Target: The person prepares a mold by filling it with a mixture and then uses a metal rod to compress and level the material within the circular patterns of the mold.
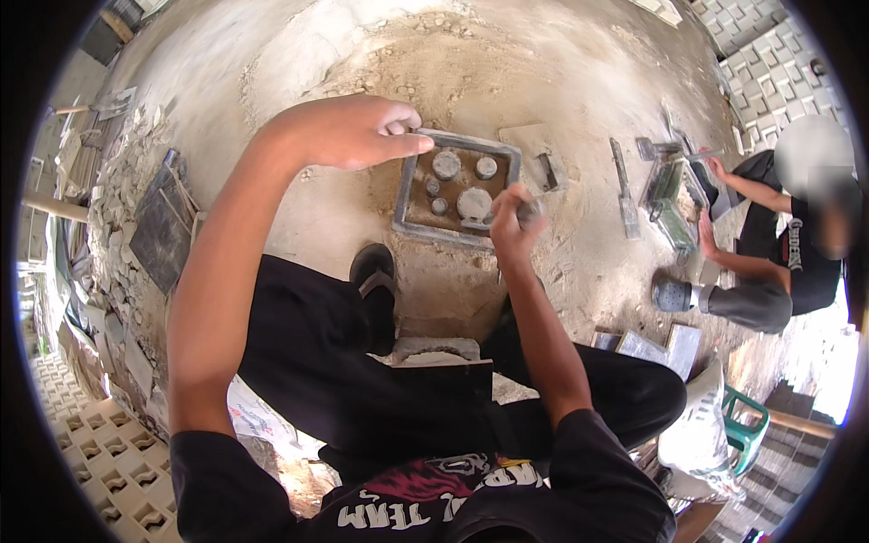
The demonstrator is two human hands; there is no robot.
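Observation:
A square grey mould frame sits on the dusty ground before me, filled with brown sand. Set in the sand are several round grey discs of different sizes, the largest disc toward the near side. My left hand hangs by the frame's far left corner, fingers curled and thumb stretched toward them; whether anything is between them is hidden. My right hand is closed at the frame's right side, around a small tool with a blurred grey end. Its other end seems to reach toward the largest disc.
To the right, a co-worker has both hands at another box-shaped mould. A long flat tool lies between us. Rubble and a dark panel are at left. A green stool stands lower right.

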